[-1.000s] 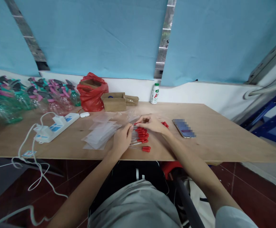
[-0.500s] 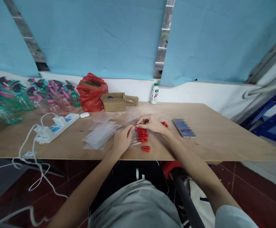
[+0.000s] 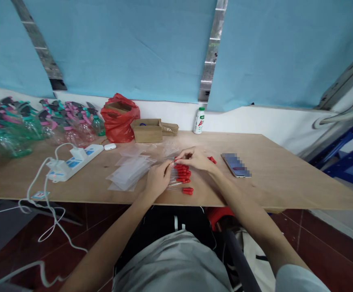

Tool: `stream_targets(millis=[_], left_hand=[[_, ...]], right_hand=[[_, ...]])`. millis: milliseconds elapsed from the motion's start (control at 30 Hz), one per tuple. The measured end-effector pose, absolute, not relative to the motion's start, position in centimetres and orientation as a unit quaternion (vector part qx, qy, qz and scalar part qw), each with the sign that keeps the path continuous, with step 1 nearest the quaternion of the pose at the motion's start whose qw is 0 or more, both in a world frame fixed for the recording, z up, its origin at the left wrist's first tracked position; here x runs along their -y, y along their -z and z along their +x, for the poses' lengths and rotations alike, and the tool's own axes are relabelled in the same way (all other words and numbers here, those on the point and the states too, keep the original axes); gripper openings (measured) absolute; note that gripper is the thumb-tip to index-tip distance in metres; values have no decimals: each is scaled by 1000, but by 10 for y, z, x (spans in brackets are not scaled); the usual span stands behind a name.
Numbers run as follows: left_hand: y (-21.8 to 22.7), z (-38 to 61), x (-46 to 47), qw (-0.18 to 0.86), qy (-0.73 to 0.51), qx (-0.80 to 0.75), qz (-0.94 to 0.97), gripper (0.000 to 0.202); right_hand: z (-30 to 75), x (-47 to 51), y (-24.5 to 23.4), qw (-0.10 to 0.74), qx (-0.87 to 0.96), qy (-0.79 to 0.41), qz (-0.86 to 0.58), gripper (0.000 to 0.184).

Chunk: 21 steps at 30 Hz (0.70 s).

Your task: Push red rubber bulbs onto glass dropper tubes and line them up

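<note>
Several clear droppers with red bulbs [image 3: 183, 175] lie in a row on the wooden table [image 3: 286, 178] in front of me. My left hand [image 3: 157, 179] and my right hand [image 3: 195, 158] meet just above that row, both with fingers pinched on one small dropper [image 3: 174, 161] held between them. One loose red bulb [image 3: 187, 190] lies nearest the table's front edge, and other red bulbs [image 3: 213, 159] show behind my right wrist. A stack of small clear plastic bags [image 3: 130, 172] lies left of my left hand.
A phone [image 3: 236, 164] lies right of my right hand. A white power strip [image 3: 74, 160] with cables sits at the left. At the back stand spray bottles [image 3: 27, 125], a red bag [image 3: 120, 117], cardboard boxes [image 3: 147, 129] and a small white bottle [image 3: 199, 120].
Both hands stay pinched over the row of droppers. The view has shifted slightly to the right; nothing else has visibly moved.
</note>
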<state>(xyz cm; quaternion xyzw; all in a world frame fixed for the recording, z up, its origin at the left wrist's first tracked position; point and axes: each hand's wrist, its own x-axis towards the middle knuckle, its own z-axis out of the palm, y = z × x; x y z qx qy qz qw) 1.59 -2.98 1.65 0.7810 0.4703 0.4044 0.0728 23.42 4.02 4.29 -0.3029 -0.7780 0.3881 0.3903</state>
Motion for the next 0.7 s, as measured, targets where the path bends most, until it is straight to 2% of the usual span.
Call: stream_targets(millis=[700], left_hand=[[-16,16,33,62,-385,-468,793,32]], right_hand=[[238,-40,-44,361,790,-397,-297,40]])
